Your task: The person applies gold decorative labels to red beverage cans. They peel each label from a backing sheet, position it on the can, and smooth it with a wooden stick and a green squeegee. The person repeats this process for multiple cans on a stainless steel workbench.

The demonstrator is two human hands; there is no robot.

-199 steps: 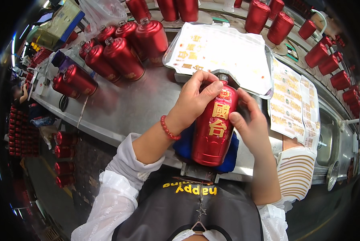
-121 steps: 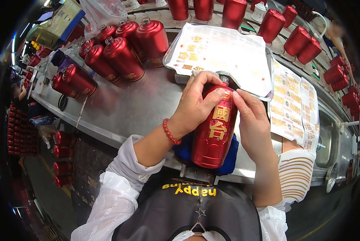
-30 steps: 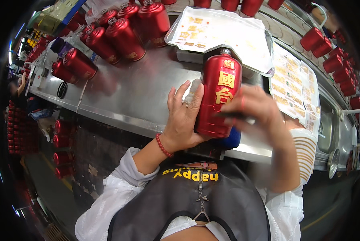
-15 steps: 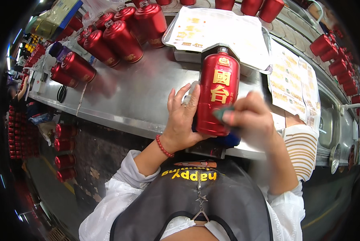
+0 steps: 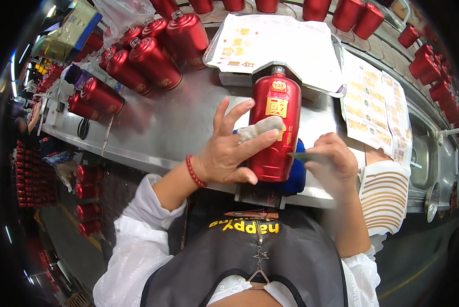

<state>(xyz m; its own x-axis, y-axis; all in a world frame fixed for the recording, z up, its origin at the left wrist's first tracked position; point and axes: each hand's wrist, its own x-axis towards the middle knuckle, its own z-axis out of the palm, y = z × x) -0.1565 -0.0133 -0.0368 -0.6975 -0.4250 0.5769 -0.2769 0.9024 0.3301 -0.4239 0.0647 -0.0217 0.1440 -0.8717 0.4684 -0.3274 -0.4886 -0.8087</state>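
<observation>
A red bottle [image 5: 273, 166] with raised gold characters leans back on a dark metal holder [image 5: 260, 197] in front of me, its clear neck pointing away. My left hand [image 5: 224, 148] lies across its left side with fingers spread. The index finger wears a whitish fabric cover [image 5: 260, 129] and rests over the lower gold character, partly hiding it. At the bottle's lower right, my right hand [image 5: 337, 156] pinches a thin green flat scraper [image 5: 303, 156], its tip close to the red surface. Whether the tip touches the bottle I cannot tell.
Several red bottles [image 5: 155, 64] stand at the back left of the metal table [image 5: 152, 133]. Gold-character sheets [image 5: 285, 46] cover a tray behind the bottle, and more sheets [image 5: 372, 102] lie right. Gold-striped paper [image 5: 385, 197] hangs at the right edge. Blue cloth [image 5: 296, 179] sits beside the bottle.
My left hand has moved from the bottle's left edge onto its front, fingers spreading. The right hand has drawn the green scraper from the bottle's front to its lower right side.
</observation>
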